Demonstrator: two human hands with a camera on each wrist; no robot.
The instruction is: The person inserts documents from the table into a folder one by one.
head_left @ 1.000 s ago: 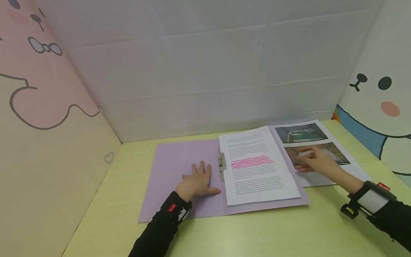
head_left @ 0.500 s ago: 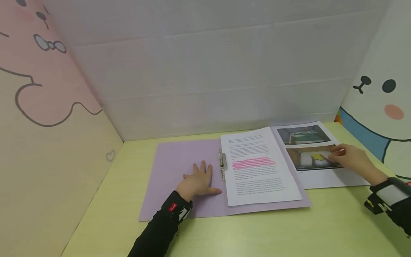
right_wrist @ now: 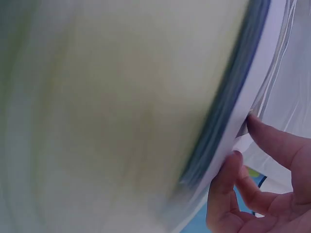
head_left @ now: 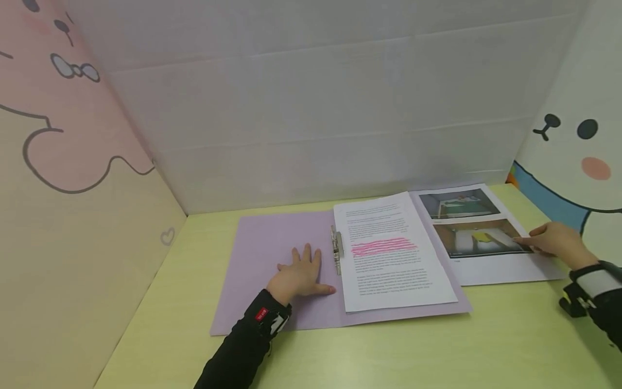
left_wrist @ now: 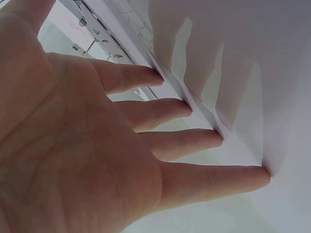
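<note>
A lilac folder (head_left: 272, 232) lies spread flat on the table with a metal clip (head_left: 336, 248) at its middle. Printed text sheets (head_left: 389, 281), one marked in pink, lie on its right half. Farther right is a page with two photos (head_left: 495, 270). My left hand (head_left: 296, 278) rests on the folder's left half, fingers spread; in the left wrist view its fingertips (left_wrist: 262, 174) touch the lilac surface. At the photo page's right edge my right hand (head_left: 559, 246) pinches the page, its thumb over the lower photo. The right wrist view shows the thumb and forefinger (right_wrist: 226, 174) at that edge.
The pale yellow-green table (head_left: 389, 351) runs back to a white sheet wall (head_left: 311, 108). Printed cartoon panels stand at the left (head_left: 87, 216) and right (head_left: 563, 173), the right one close to my right hand.
My right hand has moved rightward from above the lower photo to the page's right edge, leaving more of the photo in sight. The left hand stays in place on the folder.
</note>
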